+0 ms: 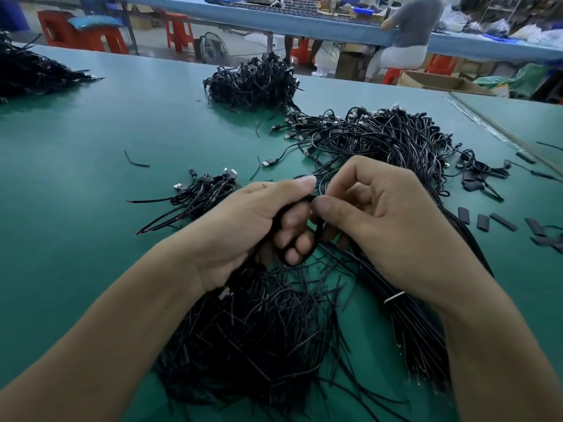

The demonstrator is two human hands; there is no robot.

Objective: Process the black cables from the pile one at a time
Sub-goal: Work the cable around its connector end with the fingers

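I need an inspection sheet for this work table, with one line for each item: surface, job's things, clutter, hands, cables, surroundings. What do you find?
Surface: green table mat, flat, with cables spread over it.
Job's things: black cable looped between both hands; near pile of loose cables below them; small bundle to the left.
Clutter: short black sleeves at the right; cable scrap at the left.
Grippers: left hand grips the black cable's loop; right hand pinches it at the top.
Cables: plug pile behind the hands; far pile; tied bundle under the right wrist.
Surroundings: blue bench, red stools, seated person, floor fan.
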